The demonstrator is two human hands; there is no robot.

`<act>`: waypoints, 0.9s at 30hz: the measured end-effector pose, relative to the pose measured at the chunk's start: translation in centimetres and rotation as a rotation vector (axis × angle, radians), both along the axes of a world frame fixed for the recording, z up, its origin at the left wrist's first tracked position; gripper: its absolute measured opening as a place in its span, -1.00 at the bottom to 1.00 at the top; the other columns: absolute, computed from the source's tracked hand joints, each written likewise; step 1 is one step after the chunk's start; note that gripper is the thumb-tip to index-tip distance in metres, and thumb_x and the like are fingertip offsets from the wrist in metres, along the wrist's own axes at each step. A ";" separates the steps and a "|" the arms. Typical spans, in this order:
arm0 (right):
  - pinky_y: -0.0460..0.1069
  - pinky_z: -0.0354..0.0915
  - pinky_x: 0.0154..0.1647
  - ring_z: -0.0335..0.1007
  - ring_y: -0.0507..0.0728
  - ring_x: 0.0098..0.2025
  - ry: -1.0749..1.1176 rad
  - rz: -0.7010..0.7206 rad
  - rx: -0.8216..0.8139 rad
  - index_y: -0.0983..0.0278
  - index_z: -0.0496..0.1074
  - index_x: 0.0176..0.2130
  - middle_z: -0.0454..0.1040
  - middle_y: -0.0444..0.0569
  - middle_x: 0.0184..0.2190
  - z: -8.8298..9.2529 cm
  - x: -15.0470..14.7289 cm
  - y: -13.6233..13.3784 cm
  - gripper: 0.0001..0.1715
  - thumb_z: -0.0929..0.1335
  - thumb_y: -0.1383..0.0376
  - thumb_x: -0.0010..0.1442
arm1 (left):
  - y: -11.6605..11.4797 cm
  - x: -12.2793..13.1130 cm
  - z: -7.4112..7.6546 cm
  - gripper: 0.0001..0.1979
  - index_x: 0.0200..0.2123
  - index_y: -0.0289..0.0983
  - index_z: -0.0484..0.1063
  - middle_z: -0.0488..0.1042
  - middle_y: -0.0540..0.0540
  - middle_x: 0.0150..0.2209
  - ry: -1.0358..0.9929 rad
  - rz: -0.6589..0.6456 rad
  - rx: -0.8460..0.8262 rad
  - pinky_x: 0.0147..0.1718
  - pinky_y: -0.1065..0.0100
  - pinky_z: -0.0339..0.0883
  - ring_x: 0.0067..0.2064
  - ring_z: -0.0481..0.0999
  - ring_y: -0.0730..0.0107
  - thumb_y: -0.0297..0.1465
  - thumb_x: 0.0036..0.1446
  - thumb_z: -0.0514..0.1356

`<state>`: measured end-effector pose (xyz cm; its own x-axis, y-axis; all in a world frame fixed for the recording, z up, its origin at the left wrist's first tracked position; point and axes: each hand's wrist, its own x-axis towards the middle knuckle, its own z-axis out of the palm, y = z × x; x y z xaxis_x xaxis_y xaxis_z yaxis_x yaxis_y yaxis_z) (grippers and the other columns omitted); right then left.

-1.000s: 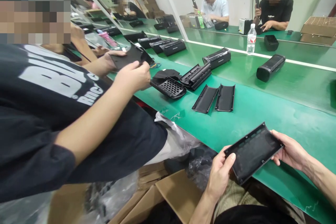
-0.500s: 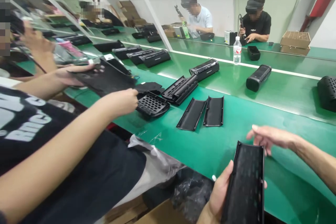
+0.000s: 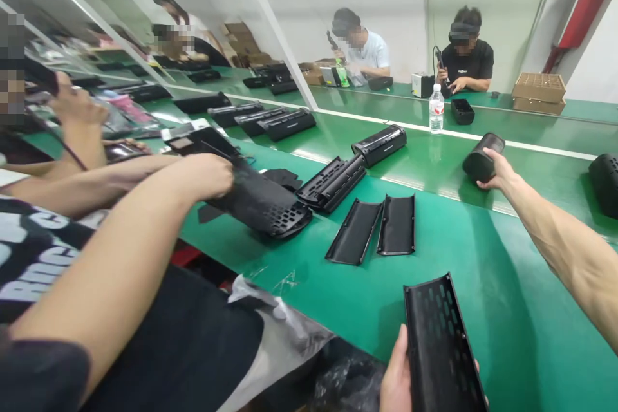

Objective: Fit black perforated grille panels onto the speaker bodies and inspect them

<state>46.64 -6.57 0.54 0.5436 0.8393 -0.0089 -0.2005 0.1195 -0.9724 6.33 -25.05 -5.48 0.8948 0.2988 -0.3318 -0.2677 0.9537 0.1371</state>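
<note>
My left hand (image 3: 398, 376) grips a black perforated plastic panel (image 3: 440, 347) at the bottom edge of the view, held lengthwise over the near side of the green belt (image 3: 463, 251). My right arm stretches far across the belt, and my right hand (image 3: 497, 172) is closed round the end of a black cylindrical speaker body (image 3: 481, 156) lying on its side. Two curved black shell halves (image 3: 374, 228) lie side by side on the belt between both hands.
A co-worker's arm (image 3: 145, 219) at left presses a black grille part (image 3: 263, 206) on the belt. More black housings (image 3: 333, 181) lie beyond, with a water bottle (image 3: 436, 108), another speaker body (image 3: 606, 183) at far right, and two people seated opposite.
My right hand let go of the panel and reached out across the belt to the cylindrical speaker body. My left hand keeps the panel, now turned lengthwise. The co-worker lowered their part onto the belt.
</note>
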 end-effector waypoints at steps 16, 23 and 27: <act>0.28 0.59 -0.11 0.69 0.46 -0.05 0.415 0.123 -0.066 0.14 0.45 0.35 0.68 0.24 0.08 0.2 -11.5 -27.8 -0.06 0.49 -0.23 0.15 | -2.4 4.9 0.0 -0.13 -0.01 -0.43 0.67 0.74 -0.36 -0.13 -0.113 0.328 0.115 0.00 -0.07 0.54 -0.16 0.75 -0.08 0.32 0.26 0.12; 0.31 0.56 0.11 0.55 0.56 0.21 -0.444 0.363 -0.394 -0.04 0.08 0.57 0.40 0.12 0.43 6.3 -12.4 -28.1 0.30 0.58 -0.17 0.06 | -2.6 9.6 0.7 0.05 0.23 -0.47 0.57 0.68 -0.43 0.05 -0.243 0.497 0.142 0.25 -0.12 0.34 0.13 0.63 -0.27 0.38 0.11 0.21; 0.34 0.41 0.33 0.41 0.56 0.36 -0.904 0.354 -0.412 0.02 0.08 0.59 0.37 0.10 0.45 6.7 -13.4 -26.8 0.30 0.53 -0.27 0.10 | -3.1 11.9 1.6 0.07 0.30 -0.39 0.53 0.61 -0.39 0.21 -0.317 0.519 0.232 0.39 -0.19 0.17 0.37 0.42 -0.40 0.39 0.07 0.23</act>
